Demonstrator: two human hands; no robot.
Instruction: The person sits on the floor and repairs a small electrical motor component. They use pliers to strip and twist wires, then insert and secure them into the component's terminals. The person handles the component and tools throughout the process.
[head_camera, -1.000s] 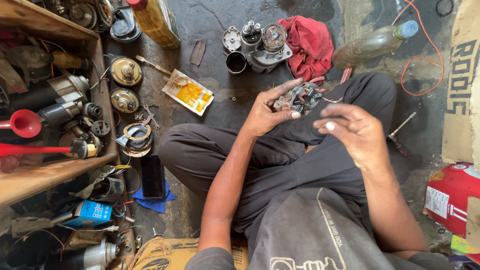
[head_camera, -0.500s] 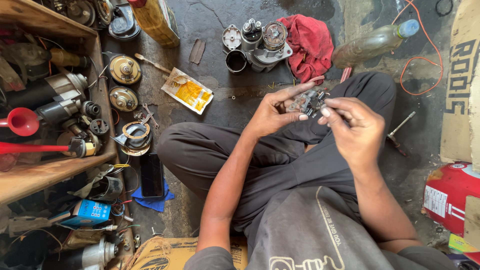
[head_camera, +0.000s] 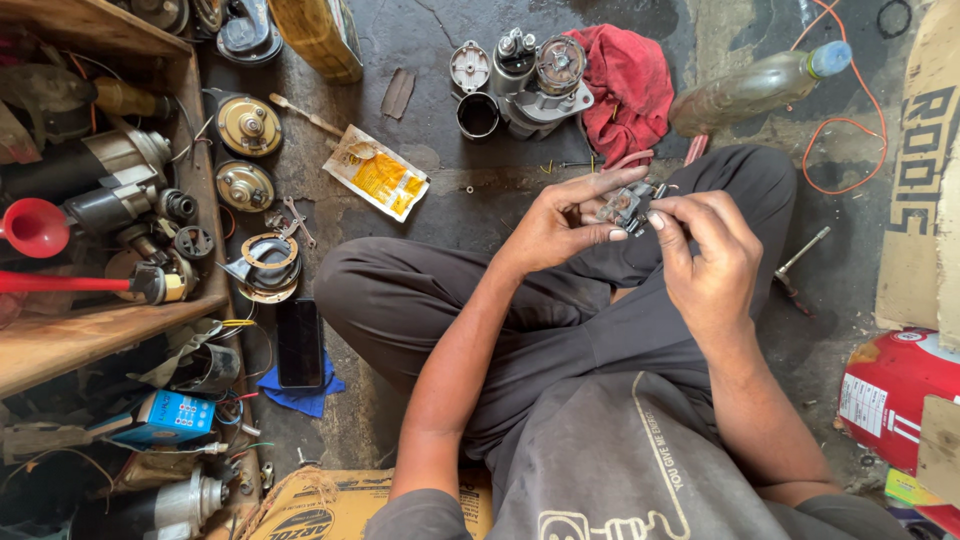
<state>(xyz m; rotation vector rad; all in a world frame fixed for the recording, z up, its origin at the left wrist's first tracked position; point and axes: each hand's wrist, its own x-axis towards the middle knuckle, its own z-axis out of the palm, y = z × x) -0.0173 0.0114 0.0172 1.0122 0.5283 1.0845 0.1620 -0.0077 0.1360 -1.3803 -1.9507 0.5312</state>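
We've got both hands on a small metal part (head_camera: 628, 203), held up over our crossed legs. Left hand (head_camera: 552, 225) cradles it, fingers curled round its left side; right hand (head_camera: 710, 255) pinches its right edge between thumb and forefinger (part mostly hidden, can't tell its shape). Just beyond on the floor: dismantled starter motor (head_camera: 535, 80), red rag (head_camera: 630, 85), plastic bottle (head_camera: 755, 88).

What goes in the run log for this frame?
left hand: holds small grey metal part | right hand: pinches it | floor: red rag, grey starter motor
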